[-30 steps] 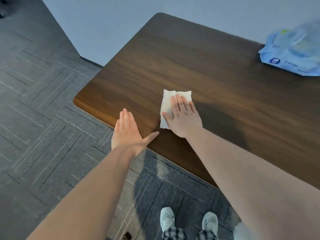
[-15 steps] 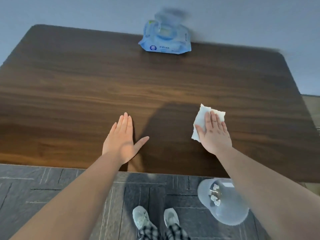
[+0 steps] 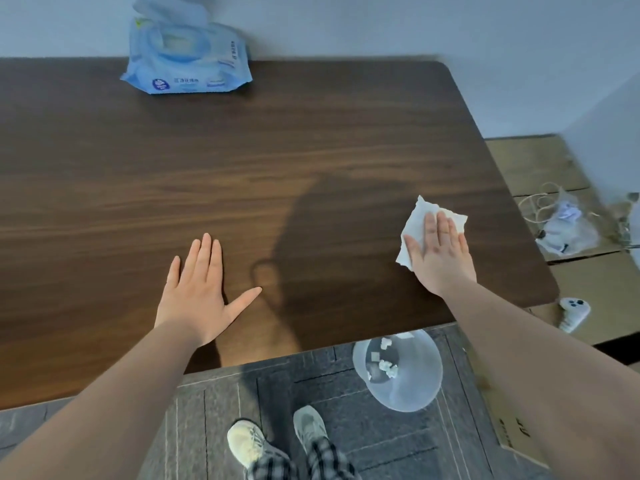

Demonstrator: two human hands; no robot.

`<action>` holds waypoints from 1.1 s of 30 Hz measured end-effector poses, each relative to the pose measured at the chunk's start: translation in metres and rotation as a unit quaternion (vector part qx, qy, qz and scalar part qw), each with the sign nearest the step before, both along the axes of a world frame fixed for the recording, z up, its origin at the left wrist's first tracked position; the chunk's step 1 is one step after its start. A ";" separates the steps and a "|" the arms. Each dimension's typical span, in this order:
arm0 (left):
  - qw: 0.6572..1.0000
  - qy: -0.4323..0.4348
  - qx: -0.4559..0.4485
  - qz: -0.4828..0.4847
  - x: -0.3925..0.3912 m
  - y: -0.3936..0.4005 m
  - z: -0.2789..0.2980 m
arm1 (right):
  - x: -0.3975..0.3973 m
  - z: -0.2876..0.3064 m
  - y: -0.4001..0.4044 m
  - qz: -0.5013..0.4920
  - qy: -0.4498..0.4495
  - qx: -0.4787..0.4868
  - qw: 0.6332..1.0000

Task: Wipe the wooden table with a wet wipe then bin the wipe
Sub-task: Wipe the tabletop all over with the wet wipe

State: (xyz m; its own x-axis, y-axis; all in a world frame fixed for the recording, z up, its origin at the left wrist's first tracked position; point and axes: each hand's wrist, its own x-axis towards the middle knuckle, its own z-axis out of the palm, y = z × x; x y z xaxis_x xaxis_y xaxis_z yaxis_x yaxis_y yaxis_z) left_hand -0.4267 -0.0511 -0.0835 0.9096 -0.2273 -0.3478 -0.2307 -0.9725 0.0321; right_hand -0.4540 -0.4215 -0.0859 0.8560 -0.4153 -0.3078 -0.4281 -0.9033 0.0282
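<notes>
A dark wooden table [image 3: 242, 161] fills most of the view. My right hand [image 3: 440, 254] lies flat on a crumpled white wet wipe [image 3: 414, 220], pressing it onto the table near the right front corner. My left hand [image 3: 201, 292] rests flat on the table near the front edge, fingers together, thumb spread, holding nothing. A translucent bin [image 3: 405, 382] with several white scraps inside stands on the floor just below the table's front edge, under my right forearm.
A blue pack of wet wipes [image 3: 187, 53] with its lid up sits at the table's far edge by the wall. Cardboard boxes [image 3: 533, 164] with a plastic bag and cords lie to the right, and a white controller [image 3: 573, 311]. My feet [image 3: 277, 441] stand on dark carpet tiles.
My right hand has slid the wipe across the table from the left side to near the right corner. My view turned right with it, and the bin and boxes came into sight.
</notes>
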 end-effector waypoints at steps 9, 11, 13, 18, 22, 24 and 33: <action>1.000 0.018 0.001 0.007 0.001 -0.002 0.002 | -0.005 0.001 -0.017 -0.050 0.003 0.007 0.999; 0.999 0.027 -0.012 0.011 0.003 -0.001 0.003 | -0.009 0.001 -0.004 -0.071 0.001 0.018 0.997; 0.999 0.032 -0.035 0.007 0.005 0.002 0.004 | -0.014 0.000 0.016 -0.070 -0.004 0.026 0.997; 0.997 0.023 -0.074 -0.009 0.004 0.040 0.009 | -0.010 0.001 0.093 0.007 -0.006 0.031 0.999; 0.998 -0.003 -0.042 0.053 -0.001 0.124 0.011 | 0.005 -0.001 0.181 0.084 -0.022 0.031 0.996; 0.995 -0.012 -0.021 0.096 -0.006 0.180 0.013 | 0.016 -0.002 0.233 0.129 -0.018 0.033 0.991; 0.972 0.017 0.008 0.235 -0.030 0.398 0.008 | 0.051 -0.009 0.478 0.302 -0.027 0.081 0.949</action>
State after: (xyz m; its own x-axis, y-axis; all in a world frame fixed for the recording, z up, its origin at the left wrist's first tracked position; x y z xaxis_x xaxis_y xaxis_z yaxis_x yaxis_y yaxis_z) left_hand -0.4568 0.3470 -0.0755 0.8997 0.2166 -0.3789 0.2404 -0.9705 0.0162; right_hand -0.4033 0.0566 -0.0945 0.9394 0.2057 -0.2741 0.1726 -0.9749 -0.1404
